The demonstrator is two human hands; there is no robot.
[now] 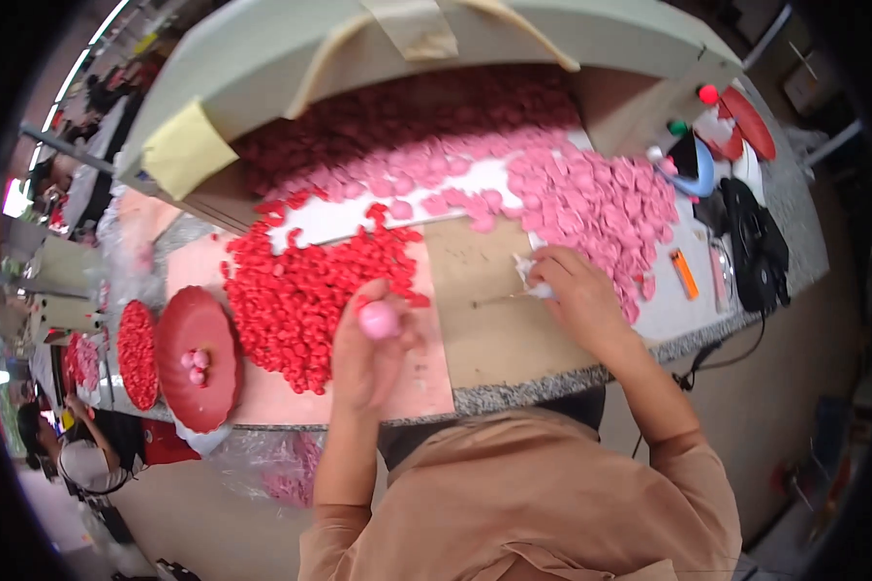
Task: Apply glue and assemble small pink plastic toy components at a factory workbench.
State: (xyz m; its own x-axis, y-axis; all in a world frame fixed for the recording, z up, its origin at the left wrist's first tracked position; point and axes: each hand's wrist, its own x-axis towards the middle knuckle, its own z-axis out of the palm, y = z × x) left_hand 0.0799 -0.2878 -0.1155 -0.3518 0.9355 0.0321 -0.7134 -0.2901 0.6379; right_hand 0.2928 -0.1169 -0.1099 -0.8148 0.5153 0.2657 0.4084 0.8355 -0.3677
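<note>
My left hand is raised over the near edge of the workbench, fingers curled round a small, round pink piece. A bit of red shows at its top. Beneath and left of that hand spreads a heap of small red pieces. My right hand is above a brown board, fingers closed on a thin pointed tool whose tip points left. Something white, like cloth or tape, shows at its fingertips; its kind is unclear. Beyond the right hand lies a pile of pink petal-like pieces.
A red dish with several pink-and-red balls stands at left, beside a dish of red pieces. A grey hood-like box arches over the back. Right: an orange lighter and a black device with a cord. A person sits far left.
</note>
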